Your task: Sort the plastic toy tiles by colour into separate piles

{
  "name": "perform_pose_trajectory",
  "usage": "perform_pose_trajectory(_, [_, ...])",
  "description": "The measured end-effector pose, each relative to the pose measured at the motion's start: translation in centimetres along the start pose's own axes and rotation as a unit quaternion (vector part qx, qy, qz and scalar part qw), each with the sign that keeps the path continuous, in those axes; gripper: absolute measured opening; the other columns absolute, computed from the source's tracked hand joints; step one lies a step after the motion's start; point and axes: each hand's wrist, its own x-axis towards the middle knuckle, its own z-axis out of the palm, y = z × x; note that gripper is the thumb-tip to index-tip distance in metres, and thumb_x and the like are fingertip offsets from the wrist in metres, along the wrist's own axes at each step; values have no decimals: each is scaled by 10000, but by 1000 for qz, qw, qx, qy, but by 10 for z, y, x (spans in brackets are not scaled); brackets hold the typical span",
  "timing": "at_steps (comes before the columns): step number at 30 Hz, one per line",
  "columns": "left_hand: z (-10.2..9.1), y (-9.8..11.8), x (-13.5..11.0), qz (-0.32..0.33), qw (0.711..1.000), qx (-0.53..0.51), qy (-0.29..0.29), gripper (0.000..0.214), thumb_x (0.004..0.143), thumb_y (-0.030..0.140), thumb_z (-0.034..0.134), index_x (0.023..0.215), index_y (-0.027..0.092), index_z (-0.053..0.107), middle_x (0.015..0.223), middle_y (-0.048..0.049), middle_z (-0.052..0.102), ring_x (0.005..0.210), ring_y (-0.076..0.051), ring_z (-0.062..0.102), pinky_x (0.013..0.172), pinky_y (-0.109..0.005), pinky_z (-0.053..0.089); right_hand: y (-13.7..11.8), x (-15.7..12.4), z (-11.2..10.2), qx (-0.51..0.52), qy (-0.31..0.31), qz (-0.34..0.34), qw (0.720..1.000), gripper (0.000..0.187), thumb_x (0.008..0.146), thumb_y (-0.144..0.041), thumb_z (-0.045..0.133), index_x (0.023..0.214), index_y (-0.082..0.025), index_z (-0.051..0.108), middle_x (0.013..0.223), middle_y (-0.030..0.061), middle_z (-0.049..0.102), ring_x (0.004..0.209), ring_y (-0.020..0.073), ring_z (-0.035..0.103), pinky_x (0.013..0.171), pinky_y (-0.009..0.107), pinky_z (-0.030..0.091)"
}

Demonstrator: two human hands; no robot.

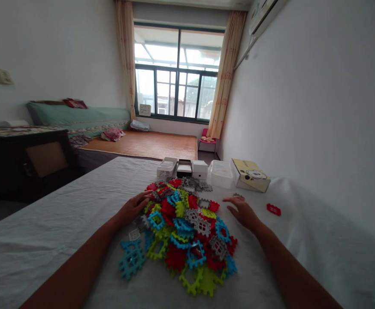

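Note:
A heap of plastic interlocking building tiles (184, 229) in red, blue, lime green and grey lies between my hands. My left hand (134, 208) rests at the heap's left edge, fingers stretched out, its fingertips touching or just over the tiles there. On the other side, my right hand (243, 211) is apart from the heap, fingers spread, with nothing in it. A grey tile (238, 196) lies just beyond my right fingers. One red tile (273, 209) sits alone farther right. Nearest to my left forearm is a teal tile (132, 261).
Behind the heap stand a white open box (167, 167), a black-edged box (184, 168), a small white box (199, 170), a clear plastic container (220, 174) and a yellow carton (251, 175). White cloth (87, 206) covers the table. A wall rises at the right.

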Motion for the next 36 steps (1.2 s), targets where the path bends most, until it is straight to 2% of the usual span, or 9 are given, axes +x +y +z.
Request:
perform_pose_trajectory(3, [0, 3, -1, -6, 1000, -7, -5, 592, 862, 545, 445, 1306, 157, 486, 1140, -90, 663, 1087, -244, 583, 973, -381, 427, -37, 7, 12, 37, -27, -82, 996, 214, 869, -245, 497, 1001, -262, 665, 1080, 38, 680, 1032, 215, 556, 896, 365, 424])
perform_pose_trajectory(9, [0, 5, -1, -2, 1000, 5, 9, 573, 853, 550, 460, 1276, 172, 532, 1152, -71, 666, 1079, -242, 590, 961, -357, 441, -47, 4, 14, 119, -1, -49, 992, 160, 848, -305, 522, 900, -242, 659, 967, 39, 694, 941, 198, 592, 831, 331, 456])
perform_pose_trajectory(14, [-6, -5, 3, 26, 997, 35, 59, 505, 826, 581, 487, 1109, 203, 664, 1171, -67, 657, 1118, -246, 573, 978, -347, 438, -1, 4, -3, 146, 86, 156, 973, 231, 820, -382, 497, 905, -226, 644, 890, 19, 701, 816, 174, 639, 728, 265, 500])
perform_pose_trajectory(19, [-13, -14, 5, -5, 988, 87, 127, 583, 778, 668, 459, 1060, 211, 686, 1138, -83, 664, 1092, -256, 583, 990, -388, 431, 67, -37, -39, 19, 216, 338, 916, 300, 840, -328, 405, 988, -174, 616, 983, 153, 652, 978, 308, 569, 834, 476, 441])
perform_pose_trajectory(23, [-11, -12, 4, -19, 987, 102, 119, 605, 797, 656, 414, 1064, 184, 680, 1119, -98, 666, 1079, -255, 590, 980, -388, 435, 95, -64, -42, -101, 143, 437, 882, 238, 800, -314, 473, 929, -215, 648, 996, 154, 645, 1024, 386, 508, 771, 580, 424])
perform_pose_trajectory(26, [-9, -11, 4, -10, 989, 108, 105, 592, 809, 634, 405, 1053, 172, 683, 1104, -106, 668, 1074, -250, 591, 971, -374, 439, 85, -54, -35, -94, 132, 371, 914, 280, 807, -273, 452, 993, -213, 652, 1113, 174, 613, 1126, 398, 451, 827, 620, 387])
perform_pose_trajectory(29, [-7, -12, 5, -5, 989, 109, 102, 565, 813, 623, 409, 1026, 183, 693, 1080, -94, 678, 1059, -245, 598, 968, -364, 441, 53, -28, -27, -46, 111, 266, 957, 299, 818, -303, 476, 1048, -234, 654, 1128, 129, 627, 1099, 306, 518, 890, 487, 429])
perform_pose_trajectory(32, [-8, -14, 5, -2, 989, 109, 95, 541, 820, 605, 409, 1014, 189, 696, 1071, -89, 682, 1058, -246, 598, 968, -362, 440, 12, -8, -17, 76, -24, 133, 988, 301, 766, -408, 592, 1018, -267, 678, 1000, 37, 689, 900, 202, 627, 792, 313, 505])
perform_pose_trajectory(36, [-8, -14, 4, -2, 990, 113, 83, 509, 839, 564, 409, 1031, 188, 693, 1087, -91, 680, 1064, -245, 592, 967, -360, 435, -31, -2, -8, 265, -186, 1, 946, 388, 773, -467, 605, 1084, -239, 650, 993, 43, 698, 876, 194, 636, 773, 307, 514])
